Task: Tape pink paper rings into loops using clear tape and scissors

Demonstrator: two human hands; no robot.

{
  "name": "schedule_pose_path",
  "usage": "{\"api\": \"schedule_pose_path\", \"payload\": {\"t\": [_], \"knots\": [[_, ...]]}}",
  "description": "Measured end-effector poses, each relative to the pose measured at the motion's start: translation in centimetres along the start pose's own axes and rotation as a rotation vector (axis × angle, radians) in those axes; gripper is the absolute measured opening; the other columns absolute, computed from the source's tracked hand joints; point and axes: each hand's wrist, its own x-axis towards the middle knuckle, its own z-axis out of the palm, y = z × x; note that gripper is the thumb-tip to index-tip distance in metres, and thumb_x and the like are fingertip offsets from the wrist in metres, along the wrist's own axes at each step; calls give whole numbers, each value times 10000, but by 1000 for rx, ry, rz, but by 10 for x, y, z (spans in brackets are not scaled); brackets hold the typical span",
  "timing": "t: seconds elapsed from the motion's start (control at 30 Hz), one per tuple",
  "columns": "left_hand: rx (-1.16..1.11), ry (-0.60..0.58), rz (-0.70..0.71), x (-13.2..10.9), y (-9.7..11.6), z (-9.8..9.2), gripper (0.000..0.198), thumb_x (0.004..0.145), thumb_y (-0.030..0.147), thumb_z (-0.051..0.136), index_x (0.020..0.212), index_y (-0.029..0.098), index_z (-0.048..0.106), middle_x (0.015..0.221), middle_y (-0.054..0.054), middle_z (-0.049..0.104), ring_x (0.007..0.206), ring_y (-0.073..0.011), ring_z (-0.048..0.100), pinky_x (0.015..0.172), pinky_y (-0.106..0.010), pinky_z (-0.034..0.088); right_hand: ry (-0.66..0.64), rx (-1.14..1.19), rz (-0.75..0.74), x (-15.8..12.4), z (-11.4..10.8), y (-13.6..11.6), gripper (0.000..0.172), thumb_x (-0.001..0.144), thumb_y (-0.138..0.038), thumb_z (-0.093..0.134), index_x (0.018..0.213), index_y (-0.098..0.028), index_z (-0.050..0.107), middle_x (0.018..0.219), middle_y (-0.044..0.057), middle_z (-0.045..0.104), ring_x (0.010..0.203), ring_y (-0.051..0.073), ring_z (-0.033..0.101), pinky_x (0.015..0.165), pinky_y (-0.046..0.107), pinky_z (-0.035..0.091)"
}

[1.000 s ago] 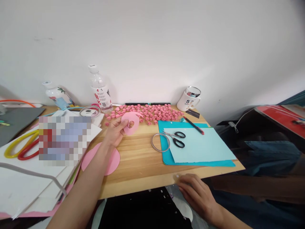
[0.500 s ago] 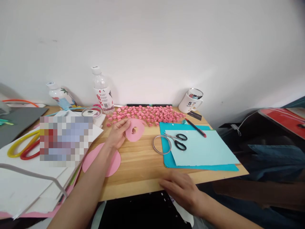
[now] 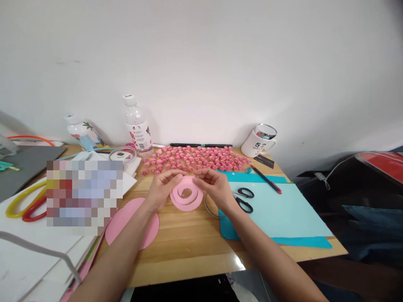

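A pink paper spiral (image 3: 178, 200) is held up above the desk between both hands. My left hand (image 3: 163, 186) pinches its upper left edge, and my right hand (image 3: 214, 184) pinches its upper right edge, both with fingers closed. Behind the hands lie many small pink rolled paper roses (image 3: 201, 156). A flat pink paper circle (image 3: 134, 220) rests on the desk, partly under my left forearm. Scissors with black handles (image 3: 244, 204) lie to the right on light blue paper (image 3: 283, 209), their blades hidden by my right hand. A metal ring (image 3: 211, 209) is partly covered by that hand too.
Two bottles, one clear (image 3: 138, 130) and one white (image 3: 83, 132), and a white mug (image 3: 258, 140) stand along the wall. A red and black pen (image 3: 267, 179) lies beside the blue sheets. Papers (image 3: 34, 247) and yellow-red-handled scissors (image 3: 27, 201) fill the left side.
My right hand has risen from the desk's front edge and taken hold of the paper. The spiral's coils now show slightly apart, and the view has shifted a little.
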Motion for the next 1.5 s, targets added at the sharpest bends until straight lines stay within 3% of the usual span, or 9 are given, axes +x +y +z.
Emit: {"api": "schedule_pose_path", "payload": {"t": [0.1,0.2,0.33,0.47,0.6,0.77,0.9,1.23,1.5], "knots": [[239,-16,27,0,-2,2,168,687,312,691,764,163,704,705,-21,686,612,-124,588,564,-210,451,-2,-53,-5,1,-1,9,258,656,-305,710,851,-165,617,723,25,658,663,146,622,615,265,491],[284,-10,10,2,-7,3,146,683,305,691,719,163,696,708,-19,693,628,-129,603,577,-208,463,17,-172,8,2,-9,9,242,731,-351,625,882,-162,614,758,51,675,647,162,626,560,264,478],[121,165,-27,6,-10,1,168,688,319,690,709,155,660,645,9,658,547,-92,580,532,-182,456,44,-735,25,2,-26,1,145,793,-207,499,850,-167,626,798,68,692,633,175,621,576,285,449],[-124,101,-136,7,-8,-3,233,692,368,684,733,154,599,583,16,639,424,-99,558,412,-191,428,-113,-1165,78,-2,-28,1,256,704,-29,451,787,-155,657,863,109,693,782,235,636,651,312,438],[-194,61,-173,5,-4,-1,259,678,371,698,742,153,575,621,11,648,413,-97,554,394,-193,422,-184,-824,-41,-4,-17,3,264,742,-62,423,822,-167,651,806,61,693,731,171,636,671,275,465],[-143,102,-169,1,-1,7,247,664,353,711,718,147,587,571,34,612,446,-72,530,452,-175,420,-6,-188,-29,-1,-12,4,193,822,-293,474,880,-180,619,767,30,671,601,136,615,581,272,513],[-75,70,-135,-1,-1,9,223,677,352,696,723,156,599,588,38,603,482,-81,537,469,-179,416,23,-144,-53,-2,-11,4,209,739,-364,623,842,-184,649,830,47,670,720,165,614,609,272,505],[222,-129,-131,-4,8,2,186,656,340,708,711,165,673,609,-3,647,500,-111,560,465,-201,419,-34,-43,36,-10,6,8,231,711,-387,651,653,-170,599,684,14,637,598,128,572,552,241,461],[165,152,-142,-1,-1,10,214,668,352,692,651,143,649,573,12,605,475,-80,499,434,-177,389,-75,102,203,-6,0,9,413,762,-565,525,787,-171,646,685,15,642,571,123,595,528,240,486]]}}
